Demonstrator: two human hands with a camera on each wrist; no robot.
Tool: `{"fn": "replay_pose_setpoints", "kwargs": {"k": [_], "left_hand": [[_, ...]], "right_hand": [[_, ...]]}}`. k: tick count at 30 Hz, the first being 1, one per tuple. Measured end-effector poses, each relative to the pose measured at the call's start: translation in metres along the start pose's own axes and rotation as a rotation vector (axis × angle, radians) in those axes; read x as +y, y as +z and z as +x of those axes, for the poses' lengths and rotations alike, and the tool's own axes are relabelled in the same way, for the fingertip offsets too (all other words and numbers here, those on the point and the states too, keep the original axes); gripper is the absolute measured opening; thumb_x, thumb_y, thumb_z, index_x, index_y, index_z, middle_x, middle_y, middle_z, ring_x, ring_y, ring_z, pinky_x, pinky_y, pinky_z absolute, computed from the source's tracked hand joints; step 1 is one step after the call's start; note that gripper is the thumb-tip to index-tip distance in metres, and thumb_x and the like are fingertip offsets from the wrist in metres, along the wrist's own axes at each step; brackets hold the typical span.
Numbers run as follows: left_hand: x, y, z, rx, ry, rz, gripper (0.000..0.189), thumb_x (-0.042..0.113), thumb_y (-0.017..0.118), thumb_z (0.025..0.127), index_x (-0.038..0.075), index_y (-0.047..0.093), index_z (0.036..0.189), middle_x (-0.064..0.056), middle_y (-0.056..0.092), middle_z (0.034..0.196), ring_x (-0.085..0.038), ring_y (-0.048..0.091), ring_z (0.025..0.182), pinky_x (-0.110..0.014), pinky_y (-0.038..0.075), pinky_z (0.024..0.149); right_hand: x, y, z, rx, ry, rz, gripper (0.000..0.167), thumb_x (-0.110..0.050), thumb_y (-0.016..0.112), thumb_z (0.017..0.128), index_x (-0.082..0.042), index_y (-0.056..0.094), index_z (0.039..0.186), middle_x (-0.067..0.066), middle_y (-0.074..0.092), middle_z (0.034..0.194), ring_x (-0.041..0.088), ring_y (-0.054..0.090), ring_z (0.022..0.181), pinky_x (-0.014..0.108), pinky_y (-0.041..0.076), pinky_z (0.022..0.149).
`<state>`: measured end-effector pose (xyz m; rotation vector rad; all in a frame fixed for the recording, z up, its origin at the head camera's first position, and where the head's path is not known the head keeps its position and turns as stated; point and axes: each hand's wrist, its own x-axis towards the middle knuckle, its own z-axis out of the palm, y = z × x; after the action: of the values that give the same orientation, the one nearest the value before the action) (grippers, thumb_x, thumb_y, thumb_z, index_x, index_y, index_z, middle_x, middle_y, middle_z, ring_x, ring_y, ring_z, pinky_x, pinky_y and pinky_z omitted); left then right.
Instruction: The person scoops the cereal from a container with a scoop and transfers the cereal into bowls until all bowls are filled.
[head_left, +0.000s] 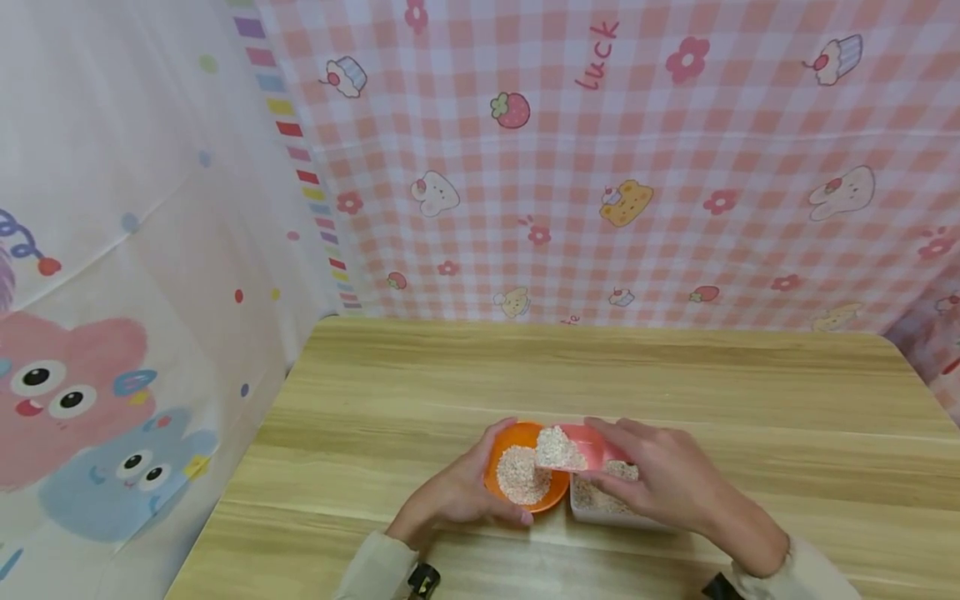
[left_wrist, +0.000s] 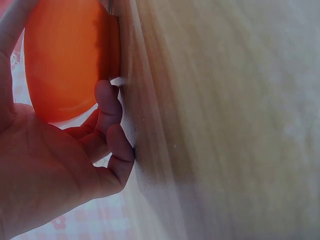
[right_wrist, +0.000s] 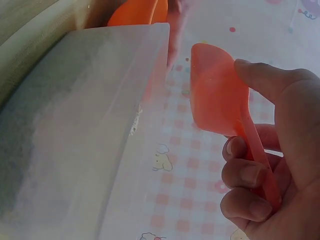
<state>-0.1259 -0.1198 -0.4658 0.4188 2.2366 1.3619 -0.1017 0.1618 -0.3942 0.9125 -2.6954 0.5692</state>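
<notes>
My left hand (head_left: 467, 488) holds an orange bowl (head_left: 517, 432) on the table, thumb and fingers spread round its side. Pale flaky grain (head_left: 521, 478), like oats, lies in the bowl. In the left wrist view, fingertips touch the lower wall of the bowl (left_wrist: 67, 60). My right hand (head_left: 669, 473) grips a pink scoop (right_wrist: 217, 87) by its handle, the thumb on its edge. A heap of the same grain (head_left: 557, 450) sits at the scoop's front, over the bowl's right side. Below the right hand stands a translucent rectangular container (head_left: 618, 518) with more grain.
The container stands close against the bowl's right. Both are near the front of the wooden table (head_left: 570, 367). A pink checked cloth (head_left: 480, 167) hangs behind the table, and a white cartoon-printed cloth (head_left: 172, 275) hangs at the left.
</notes>
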Motion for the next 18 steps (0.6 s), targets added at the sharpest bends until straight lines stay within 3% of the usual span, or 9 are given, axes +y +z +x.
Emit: {"fn": "replay_pose_setpoints", "kwargs": {"k": [18], "left_hand": [[0.0008, -0.0004, 0.0003, -0.004, 0.007, 0.002, 0.118, 0.032, 0.094, 0.065, 0.037, 0.018, 0.155, -0.002, 0.037, 0.155, -0.027, 0.035, 0.140, -0.057, 0.023, 0.116]], "right_hand": [[-0.0024, 0.0023, 0.0047, -0.064, -0.029, -0.100, 0.058, -0.046, 0.077, 0.083, -0.012, 0.065, 0.129, 0.004, 0.071, 0.094, 0.007, 0.059, 0.061, 0.027, 0.050, 0.057]]}}
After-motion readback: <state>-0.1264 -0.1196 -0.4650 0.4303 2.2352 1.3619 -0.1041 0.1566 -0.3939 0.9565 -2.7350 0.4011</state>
